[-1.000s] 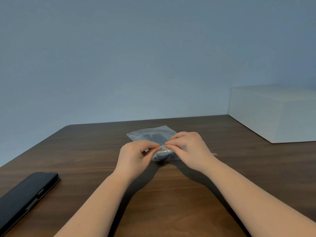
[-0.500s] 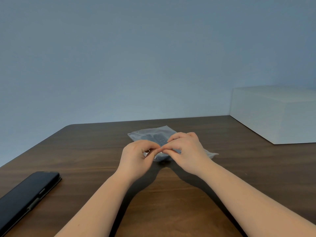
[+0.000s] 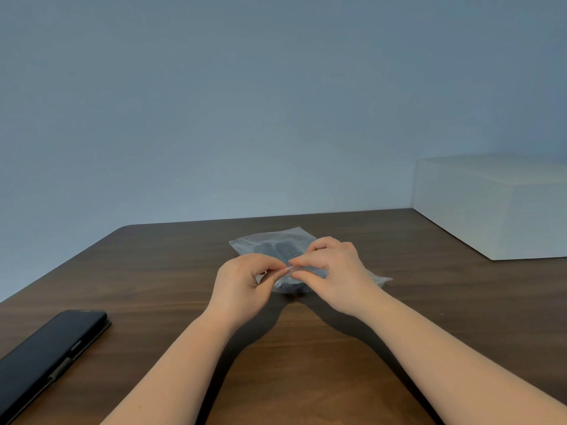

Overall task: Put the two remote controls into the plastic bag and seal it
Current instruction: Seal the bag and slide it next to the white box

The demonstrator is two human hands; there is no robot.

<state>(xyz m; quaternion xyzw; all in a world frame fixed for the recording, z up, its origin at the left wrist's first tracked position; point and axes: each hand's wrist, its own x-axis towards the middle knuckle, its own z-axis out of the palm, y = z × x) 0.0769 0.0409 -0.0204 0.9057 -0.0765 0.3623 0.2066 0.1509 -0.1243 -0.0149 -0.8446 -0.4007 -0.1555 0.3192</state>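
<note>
The plastic bag [image 3: 270, 240] lies flat on the dark wooden surface [image 3: 306, 348], directly beyond and partly under the two hands, with its long axis running from the near edge at the fingertips away toward the far side of the surface, slanted a little to the left. Through the clear film the two remote controls [image 3: 280, 251] show as dark bars lying side by side along that same axis, their far ends pointing away from the person; their near ends are hidden behind the fingers. The left hand [image 3: 242, 283] is curled, thumb and forefinger pinched together on the near edge of the bag. The right hand [image 3: 331, 271] is likewise curled and pinched on that same edge just beside it, so the fingertips of both hands almost meet at the middle of the bag's mouth. Whether the seal strip is pressed closed there cannot be told. A corner of the bag sticks out to the right past the right hand. Well to the left of the left hand, near the person, lies a black phone [image 3: 49, 357] in a case. Far to the right of the right hand stands a white box [image 3: 497, 207].
</note>
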